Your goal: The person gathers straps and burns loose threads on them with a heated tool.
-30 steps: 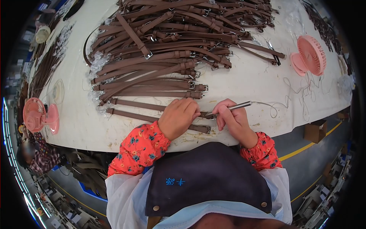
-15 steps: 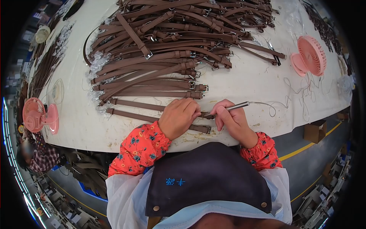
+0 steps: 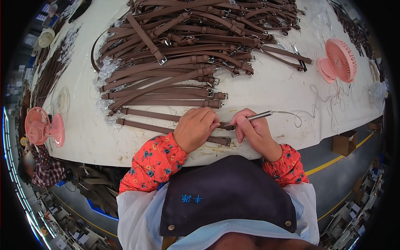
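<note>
My left hand (image 3: pixel 196 128) is closed on a brown strap (image 3: pixel 152 115) near its buckle end, pressing it to the table. In my right hand (image 3: pixel 253 128) is a slim metal pen-shaped tool (image 3: pixel 260 115) with a thin cord trailing off to the right. Its tip points left at the strap's buckle end, between my two hands; whether it touches is hidden by my fingers. A second brown strap (image 3: pixel 143 126) lies just nearer to me, passing under my left hand, with its buckle (image 3: pixel 227 141) showing below.
A large heap of brown buckled straps (image 3: pixel 179 46) covers the table's middle and back. Pink fans stand at the right (image 3: pixel 341 60) and left (image 3: pixel 36 125). Loose cord (image 3: pixel 329 100) lies on the right. A person in a checked top (image 3: pixel 48 171) is at far left, a cardboard box (image 3: pixel 345 143) on the floor.
</note>
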{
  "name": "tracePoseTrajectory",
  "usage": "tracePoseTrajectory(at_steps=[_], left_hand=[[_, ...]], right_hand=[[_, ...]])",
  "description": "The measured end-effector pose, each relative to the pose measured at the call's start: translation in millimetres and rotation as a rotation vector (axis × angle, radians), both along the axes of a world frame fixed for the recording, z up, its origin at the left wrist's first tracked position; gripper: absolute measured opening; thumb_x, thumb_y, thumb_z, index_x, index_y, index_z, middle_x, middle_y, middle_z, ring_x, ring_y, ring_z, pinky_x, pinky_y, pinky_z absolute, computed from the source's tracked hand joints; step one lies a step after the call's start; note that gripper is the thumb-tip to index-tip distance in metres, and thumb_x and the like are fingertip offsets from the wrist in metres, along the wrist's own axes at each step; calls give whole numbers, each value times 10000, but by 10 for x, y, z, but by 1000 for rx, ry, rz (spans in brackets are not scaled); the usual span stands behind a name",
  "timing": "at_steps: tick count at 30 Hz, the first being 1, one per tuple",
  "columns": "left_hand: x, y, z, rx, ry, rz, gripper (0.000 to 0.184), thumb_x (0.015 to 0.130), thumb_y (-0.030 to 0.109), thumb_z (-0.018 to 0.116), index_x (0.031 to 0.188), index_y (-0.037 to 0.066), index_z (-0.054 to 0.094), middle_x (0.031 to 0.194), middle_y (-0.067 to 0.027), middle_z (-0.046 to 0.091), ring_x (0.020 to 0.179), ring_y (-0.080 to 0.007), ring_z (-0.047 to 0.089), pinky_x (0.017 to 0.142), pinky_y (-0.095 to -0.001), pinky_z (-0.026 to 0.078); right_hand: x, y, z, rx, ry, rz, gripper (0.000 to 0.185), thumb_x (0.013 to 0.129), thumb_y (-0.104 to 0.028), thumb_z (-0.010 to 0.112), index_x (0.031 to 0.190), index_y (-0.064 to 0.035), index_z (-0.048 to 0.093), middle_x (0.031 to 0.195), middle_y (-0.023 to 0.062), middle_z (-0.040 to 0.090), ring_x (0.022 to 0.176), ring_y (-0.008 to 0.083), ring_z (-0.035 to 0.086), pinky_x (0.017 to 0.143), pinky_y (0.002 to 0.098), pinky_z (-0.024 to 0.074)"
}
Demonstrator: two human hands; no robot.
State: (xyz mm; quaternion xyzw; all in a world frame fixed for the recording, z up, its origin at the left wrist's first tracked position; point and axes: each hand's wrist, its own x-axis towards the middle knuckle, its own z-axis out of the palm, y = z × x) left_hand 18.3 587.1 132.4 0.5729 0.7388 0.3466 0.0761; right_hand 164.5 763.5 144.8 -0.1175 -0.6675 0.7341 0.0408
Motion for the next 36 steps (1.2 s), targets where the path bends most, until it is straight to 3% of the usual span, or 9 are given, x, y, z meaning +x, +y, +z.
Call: tracePoseTrajectory(at_steps=[20,36], left_hand=[[8,44,-3,23,-33,52,176,821,71,749,908,65,597,872,-95,654,812,-330,643,721,-413,511],[11,49,2,36,-33,58,183,818,69,752,908,69,592,842,-84,637,792,-325,638,707,-413,508]], right_hand=[[-21,0,-68,15,105,-58,277,1091,-214,462,1004,6,606,591,2,557,512,65,514,518,235,414],[-20,10,-39,27,33,-31,299,1095,-248,461,1006,-9,616,596,-2,555,519,63,528,512,235,411]])
